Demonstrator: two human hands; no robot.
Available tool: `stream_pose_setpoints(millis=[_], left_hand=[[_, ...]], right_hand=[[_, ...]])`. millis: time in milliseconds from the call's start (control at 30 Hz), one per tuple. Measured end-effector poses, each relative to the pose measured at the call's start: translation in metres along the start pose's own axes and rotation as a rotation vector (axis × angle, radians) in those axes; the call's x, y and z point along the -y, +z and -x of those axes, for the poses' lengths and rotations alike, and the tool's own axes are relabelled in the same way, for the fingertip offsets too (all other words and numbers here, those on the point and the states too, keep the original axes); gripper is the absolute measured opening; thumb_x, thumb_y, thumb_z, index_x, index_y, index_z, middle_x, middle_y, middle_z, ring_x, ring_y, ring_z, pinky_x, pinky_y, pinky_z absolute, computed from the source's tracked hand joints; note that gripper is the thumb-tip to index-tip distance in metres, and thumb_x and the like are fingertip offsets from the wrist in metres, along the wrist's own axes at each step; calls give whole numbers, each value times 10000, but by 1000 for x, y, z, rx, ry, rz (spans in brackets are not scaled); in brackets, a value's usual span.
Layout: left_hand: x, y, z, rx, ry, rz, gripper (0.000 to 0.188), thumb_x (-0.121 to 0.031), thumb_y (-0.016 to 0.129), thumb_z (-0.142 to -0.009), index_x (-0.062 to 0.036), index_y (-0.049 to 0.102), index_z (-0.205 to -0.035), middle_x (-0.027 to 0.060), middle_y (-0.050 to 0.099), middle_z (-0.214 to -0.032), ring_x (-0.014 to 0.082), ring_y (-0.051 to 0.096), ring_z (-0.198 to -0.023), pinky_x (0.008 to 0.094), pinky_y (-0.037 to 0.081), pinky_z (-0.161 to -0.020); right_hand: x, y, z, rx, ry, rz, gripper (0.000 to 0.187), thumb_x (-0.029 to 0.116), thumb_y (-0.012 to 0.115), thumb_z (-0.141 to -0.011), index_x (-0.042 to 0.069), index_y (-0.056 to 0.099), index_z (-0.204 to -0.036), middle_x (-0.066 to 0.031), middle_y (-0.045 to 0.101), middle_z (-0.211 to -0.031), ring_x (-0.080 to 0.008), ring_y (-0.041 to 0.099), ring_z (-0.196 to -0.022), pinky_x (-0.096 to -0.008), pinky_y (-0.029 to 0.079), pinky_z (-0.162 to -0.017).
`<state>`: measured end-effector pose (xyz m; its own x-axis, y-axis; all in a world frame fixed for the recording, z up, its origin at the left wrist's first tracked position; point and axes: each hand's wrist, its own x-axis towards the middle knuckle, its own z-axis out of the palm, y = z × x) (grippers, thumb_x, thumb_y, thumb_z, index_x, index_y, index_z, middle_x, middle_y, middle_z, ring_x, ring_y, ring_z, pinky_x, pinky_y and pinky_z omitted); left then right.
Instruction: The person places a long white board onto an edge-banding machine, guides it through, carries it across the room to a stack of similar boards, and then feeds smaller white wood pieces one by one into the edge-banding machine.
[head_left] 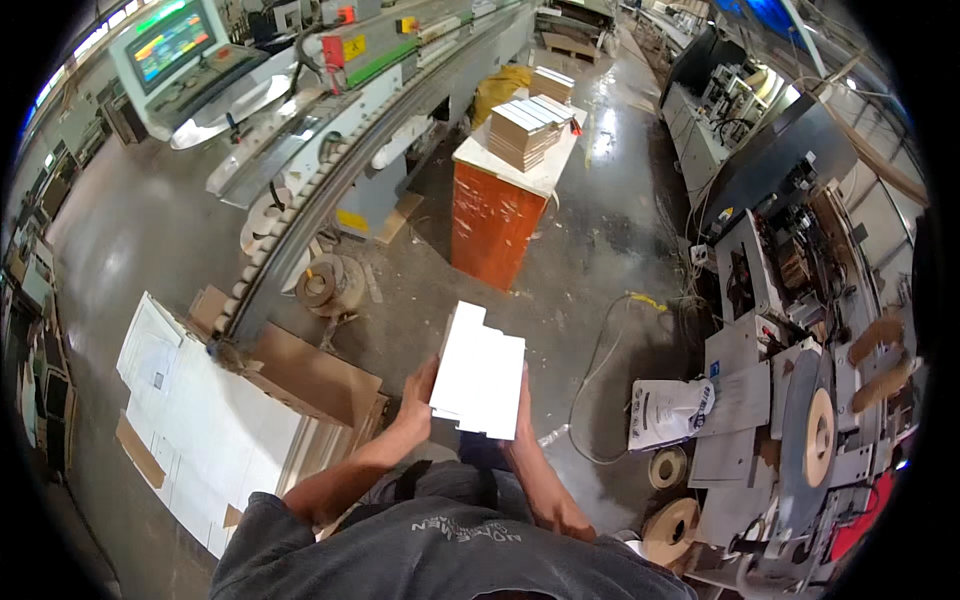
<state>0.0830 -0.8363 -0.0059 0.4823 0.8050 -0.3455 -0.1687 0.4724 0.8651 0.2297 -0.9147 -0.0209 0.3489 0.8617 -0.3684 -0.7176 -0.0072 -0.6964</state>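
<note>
Between my two hands is a stack of white rectangular boards (482, 372), held in front of my body with uneven edges. My left hand (418, 398) is closed against the stack's left side, its fingers partly hidden by the boards. My right hand (524, 408) grips the opposite side, mostly behind the stack's edge. Ahead stands an orange-sided stand (487, 222) with a pale top, bearing similar piles of white-faced boards (524, 132).
A long machine with a roller rail (290, 215) and a screen (172, 48) runs along the left. Large white panels (205, 430) and a cardboard box (315, 375) lie below it. On the right are machinery with a big reel (818, 425), a white sack (668, 412) and a floor hose (590, 375).
</note>
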Motion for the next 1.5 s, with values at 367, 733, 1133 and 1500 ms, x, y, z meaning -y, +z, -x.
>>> stream_pose_setpoints(millis=[367, 733, 1133, 1500], left_hand=[[-65, 108, -183, -95, 88, 17, 515, -361, 461, -1022, 18, 460, -1370, 146, 585, -1241, 211, 586, -1105, 367, 473, -933], [-156, 136, -370, -10, 115, 14, 590, -390, 472, -1018, 26, 385, -1426, 163, 553, -1289, 216, 564, -1159, 376, 471, -969], [-257, 198, -530, -214, 346, 76, 512, -378, 382, -1043, 17, 519, -1338, 129, 619, -1172, 179, 589, -1073, 318, 458, -897], [-269, 261, -617, -534, 188, 276, 469, -428, 438, -1007, -26, 575, -1207, 87, 610, -1122, 182, 623, -959, 335, 512, -841]], right_hand=[[151, -6, -193, -2, 134, 64, 690, 581, 334, -1007, 48, 402, -1440, -121, 540, -1338, -223, 602, -1144, -330, 558, -888], [262, 55, -376, 110, 125, 211, 816, 643, 321, -978, -2, 308, -1478, -197, 499, -1375, -262, 579, -1195, -354, 538, -949], [378, 113, -554, 343, 88, 319, 813, 647, 276, -982, 21, 272, -1501, -195, 501, -1368, -256, 543, -1246, -360, 531, -973], [436, 90, -681, 543, 297, 308, 725, 609, 305, -992, 80, 312, -1489, -146, 482, -1385, -246, 530, -1240, -387, 499, -1000]])
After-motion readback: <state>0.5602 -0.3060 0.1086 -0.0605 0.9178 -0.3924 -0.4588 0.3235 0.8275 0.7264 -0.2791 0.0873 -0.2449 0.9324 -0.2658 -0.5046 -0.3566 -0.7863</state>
